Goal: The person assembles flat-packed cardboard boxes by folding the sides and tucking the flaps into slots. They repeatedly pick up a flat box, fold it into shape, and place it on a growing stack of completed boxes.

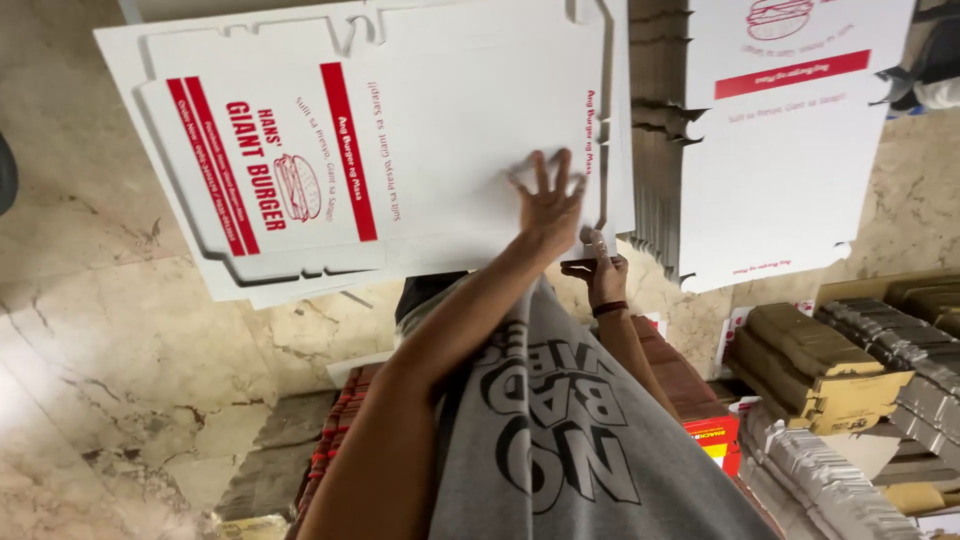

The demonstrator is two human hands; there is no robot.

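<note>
A stack of flat white box blanks (400, 130) with red stripes and a burger drawing lies in front of me, upper middle. My left hand (550, 200) presses flat on the top blank near its right edge, fingers spread, holding nothing. Just below it my right hand (603, 275), with a dark band on the wrist, pinches the lower right edge of the blank. My grey printed shirt (570, 440) fills the lower middle and hides most of my right forearm.
A second pile of white blanks (780, 170) sits at upper right, with brown corrugated edges (655, 150) between the piles. Folded brown cartons (815, 365) and grey ones (900, 350) are stacked at right, red-brown packs (690, 385) below. Marble floor (120, 340) spreads left.
</note>
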